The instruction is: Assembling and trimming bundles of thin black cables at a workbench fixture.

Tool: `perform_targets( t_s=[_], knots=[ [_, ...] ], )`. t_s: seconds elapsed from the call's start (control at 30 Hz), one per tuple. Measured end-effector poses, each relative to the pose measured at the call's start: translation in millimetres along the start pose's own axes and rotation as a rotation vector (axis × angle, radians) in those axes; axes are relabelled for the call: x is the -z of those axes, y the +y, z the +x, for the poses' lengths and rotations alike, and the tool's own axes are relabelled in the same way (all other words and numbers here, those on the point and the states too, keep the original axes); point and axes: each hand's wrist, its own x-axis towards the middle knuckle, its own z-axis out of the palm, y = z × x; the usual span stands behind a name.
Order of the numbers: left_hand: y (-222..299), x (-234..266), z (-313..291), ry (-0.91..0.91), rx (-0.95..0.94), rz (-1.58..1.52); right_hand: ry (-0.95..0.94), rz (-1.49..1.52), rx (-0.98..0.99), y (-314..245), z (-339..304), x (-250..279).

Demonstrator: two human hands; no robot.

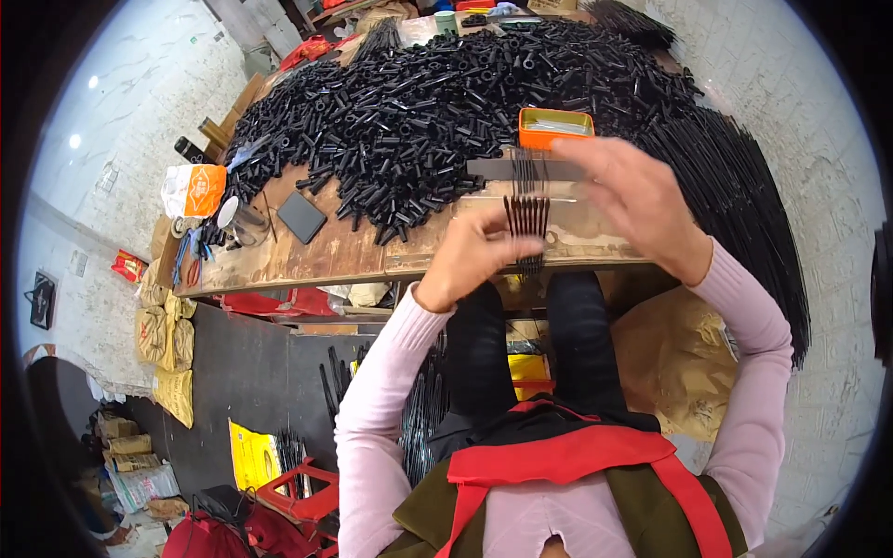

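Observation:
My left hand [468,257] is closed around a small bunch of thin black rods [527,216], held upright side by side above the front edge of the wooden table [367,259]. The rods' upper ends are blurred. To the right of the bunch is my right hand [644,203], its fingers stretched out and apart, blurred by motion, and nothing shows in it. Just beyond the rods stands an orange box [558,142] with thin pale pieces inside. A large heap of short black tubes [391,121] covers the table behind my hands.
Long black rods [735,186] lie in a thick stack along the right side. A dark flat device [301,218], a clear jar [246,223] and scissors [193,270] lie at the left. A red stool [302,488] and yellow sacks [174,395] are on the floor.

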Motion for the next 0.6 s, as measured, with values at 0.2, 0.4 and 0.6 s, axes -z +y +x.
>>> perform_targets(
  t_s=[0.2,0.4,0.6],
  knots=[
    [-90.3,-5.3,7.7,-0.099,-0.410,1.196,-0.345,0.124,-0.672,81.0,-52.7,-27.0],
    [-90.7,-7.2,21.4,-0.121,-0.456,1.058,-0.329,-0.020,-0.578,165.3,-51.7,-83.0],
    [-81.2,-9.7,33.0,-0.245,-0.386,1.306,-0.436,-0.141,-0.479,255.2,-36.2,-149.8]
  ],
)
